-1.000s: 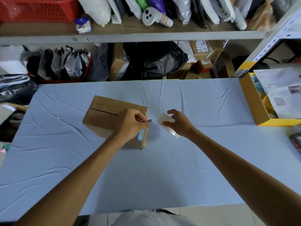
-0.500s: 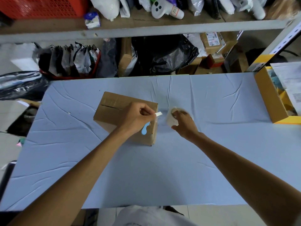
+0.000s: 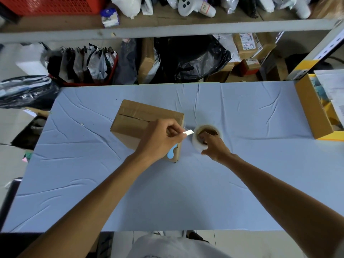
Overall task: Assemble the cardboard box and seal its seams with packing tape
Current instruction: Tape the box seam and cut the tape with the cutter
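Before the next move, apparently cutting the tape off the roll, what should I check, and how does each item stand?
1. Cutter ready: ok. The left hand pinches a small white cutter, its tip pointing at the roll.
2. Roll held: ok. The right hand grips the tape roll, fingers in its core.
3. Flaps down: ok. The top of the cardboard box lies flat.
4. Top seam taped: cannot tell. A dark slit shows along it.
5. Tape taut between box and roll: cannot tell. Clear tape barely shows.
6. Box seated on the table: ok.
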The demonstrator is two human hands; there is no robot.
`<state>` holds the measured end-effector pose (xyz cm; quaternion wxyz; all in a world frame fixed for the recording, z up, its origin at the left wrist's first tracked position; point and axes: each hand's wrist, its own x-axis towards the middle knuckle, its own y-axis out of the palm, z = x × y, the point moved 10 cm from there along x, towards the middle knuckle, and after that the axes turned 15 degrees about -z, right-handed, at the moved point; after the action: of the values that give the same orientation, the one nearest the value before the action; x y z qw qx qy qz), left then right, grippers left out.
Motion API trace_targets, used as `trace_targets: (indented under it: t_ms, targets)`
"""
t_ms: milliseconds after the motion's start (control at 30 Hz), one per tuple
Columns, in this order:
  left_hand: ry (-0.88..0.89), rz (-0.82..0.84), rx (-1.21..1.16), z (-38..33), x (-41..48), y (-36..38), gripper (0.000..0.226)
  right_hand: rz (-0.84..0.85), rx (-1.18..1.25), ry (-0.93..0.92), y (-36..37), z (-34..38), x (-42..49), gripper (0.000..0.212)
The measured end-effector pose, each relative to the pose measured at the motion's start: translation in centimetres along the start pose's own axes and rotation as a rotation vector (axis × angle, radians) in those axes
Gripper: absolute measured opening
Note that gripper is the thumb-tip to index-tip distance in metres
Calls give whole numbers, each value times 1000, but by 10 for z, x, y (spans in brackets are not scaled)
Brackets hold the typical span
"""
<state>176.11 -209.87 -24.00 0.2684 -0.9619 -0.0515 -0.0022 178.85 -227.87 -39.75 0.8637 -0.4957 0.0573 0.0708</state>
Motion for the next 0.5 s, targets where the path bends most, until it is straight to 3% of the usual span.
trace_targets:
  t_ms: [167,300,400,500]
  targets:
    - [21,-44,35,6,11,-11,13,0,34,35,-6,1,-1,52]
    - [-13,-102,59,21,24,-26,9,-116,418,275,-37,23,2,40]
    - [1,-179,79,25,28,-46,11,-43,861,434,-48,53,-3,27]
    - [-7,-277,163,31,28,-70,14,49,966,515,-45,76,-13,17]
